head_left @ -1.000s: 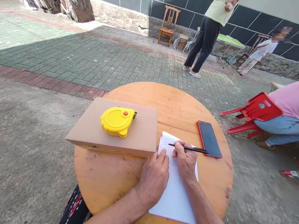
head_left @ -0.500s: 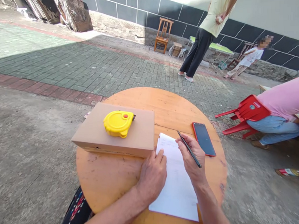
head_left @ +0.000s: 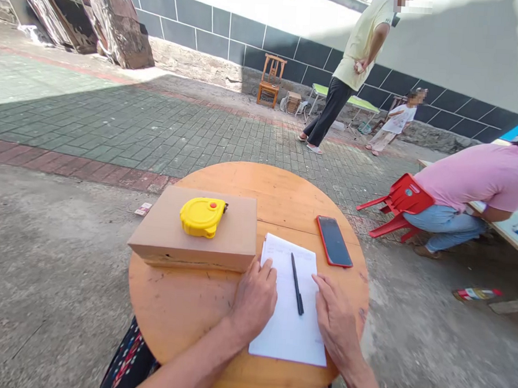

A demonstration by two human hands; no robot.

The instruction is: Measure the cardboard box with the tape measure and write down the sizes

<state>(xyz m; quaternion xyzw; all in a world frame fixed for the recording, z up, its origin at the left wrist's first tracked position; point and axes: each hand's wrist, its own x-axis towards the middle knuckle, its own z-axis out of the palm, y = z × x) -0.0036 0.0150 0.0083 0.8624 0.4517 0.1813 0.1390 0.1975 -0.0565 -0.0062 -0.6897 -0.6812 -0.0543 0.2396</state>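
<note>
both hands lie open and flat, gripping nothing: left hand [head_left: 256, 298] on the left edge of the paper [head_left: 283, 334], right hand [head_left: 334, 322] on its right. the pen [head_left: 296, 283] lies loose between them; even pressure should stop the sheet sliding.

- Sunlit yard, with a broad shadow falling across green brick paving [head_left: 115, 123].
- Red brick border [head_left: 69, 164] edging bare concrete [head_left: 41, 275] in the foreground.
- Back wall [head_left: 444, 47] pale above, clad in dark tiles [head_left: 250, 31] below.
- Wooden chair [head_left: 270, 81] and green folding table [head_left: 359, 101] near that wall.
- Red plastic chair [head_left: 397, 204] tilted over at right.
- Round wooden table [head_left: 263, 188] up front.
- Weathered boards [head_left: 115, 27] leaning far left.
</note>
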